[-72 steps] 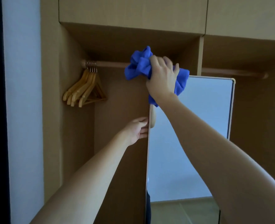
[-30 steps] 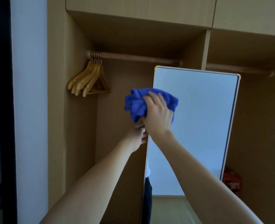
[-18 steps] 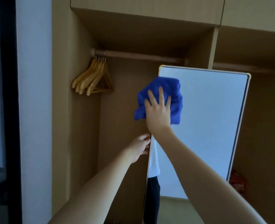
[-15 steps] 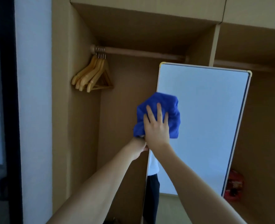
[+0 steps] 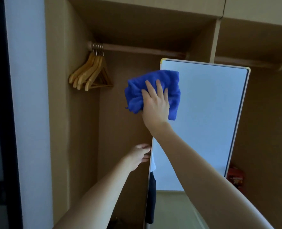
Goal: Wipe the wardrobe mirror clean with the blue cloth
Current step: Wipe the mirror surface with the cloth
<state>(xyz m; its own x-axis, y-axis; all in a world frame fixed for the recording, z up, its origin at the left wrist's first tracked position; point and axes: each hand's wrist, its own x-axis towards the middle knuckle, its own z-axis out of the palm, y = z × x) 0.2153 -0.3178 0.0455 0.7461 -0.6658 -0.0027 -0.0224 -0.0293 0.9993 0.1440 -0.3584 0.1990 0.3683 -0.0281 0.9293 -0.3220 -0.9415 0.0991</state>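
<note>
Under flat, spread right hand, blue cloth pressed to mirror near upper-left corner, higher than half-second ago: upstroke, wiping mid-course. Below, steadying mirror edge with left hand; grip unclear.

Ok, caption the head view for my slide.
Right hand presses the blue cloth against the upper left of the wardrobe mirror while the left hand grips its left edge.
</note>
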